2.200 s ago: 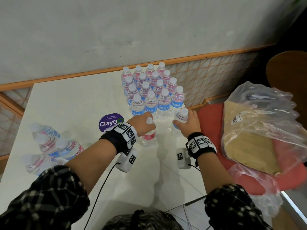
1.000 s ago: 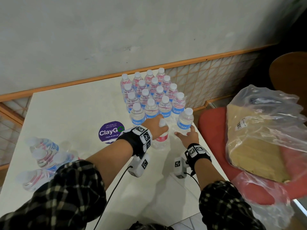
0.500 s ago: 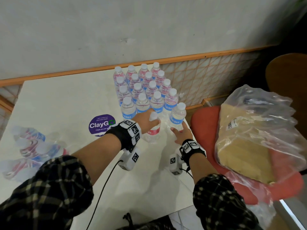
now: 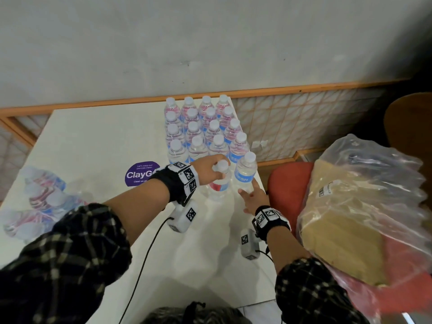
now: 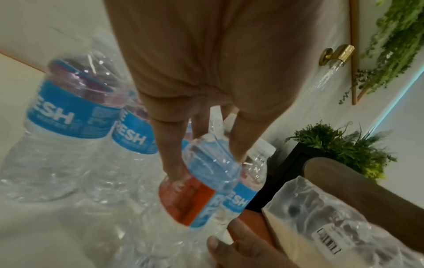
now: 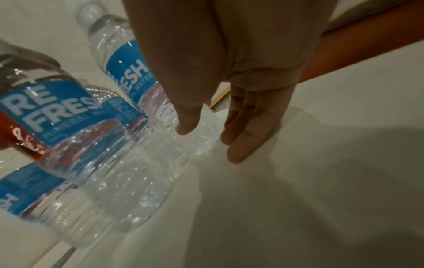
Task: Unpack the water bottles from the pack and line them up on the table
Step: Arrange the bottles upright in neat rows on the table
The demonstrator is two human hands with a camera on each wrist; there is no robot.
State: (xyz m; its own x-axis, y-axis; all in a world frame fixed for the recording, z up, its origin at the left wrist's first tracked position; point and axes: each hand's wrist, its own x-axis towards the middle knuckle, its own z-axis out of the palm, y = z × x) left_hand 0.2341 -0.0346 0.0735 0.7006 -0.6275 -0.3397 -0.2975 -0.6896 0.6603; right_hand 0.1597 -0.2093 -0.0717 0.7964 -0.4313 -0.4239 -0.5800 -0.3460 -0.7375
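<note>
A white table (image 4: 98, 141) carries the bottles. Against its far edge, toward the right corner, sixteen bottles (image 4: 201, 129) stand upright in a block, four rows of four, all with white caps. Just in front of that block, at the right edge, a seventeenth bottle (image 4: 245, 174) stands upright with its blue label facing the person.

An eighteenth bottle (image 4: 219, 181), showing a red and blue label, is held by the left hand (image 4: 207, 170): the fingers are curled down around its neck and shoulder from above, as is plain in the left wrist view, where the bottle (image 5: 206, 183) hangs tilted under the fingers (image 5: 169, 145). It sits just left of the seventeenth bottle; whether its base touches the table cannot be told.

The right hand (image 4: 253, 197) is held slack with nearly straight fingers beside the base of the seventeenth bottle. In the right wrist view the thumb (image 6: 187, 123) appears to touch the bottle's lower wall, while the other fingers (image 6: 243, 137) point down at the table; nothing is gripped.

At the left edge the torn pack (image 4: 39, 202) lies with bottles still in its clear wrap; about four caps can be made out, though the blur prevents a sure count.

One purple round sticker (image 4: 140, 174) is seen on the table, partly covered by the left wrist. One red chair (image 4: 287, 183) beside the right edge bears one clear bag (image 4: 364, 206).
</note>
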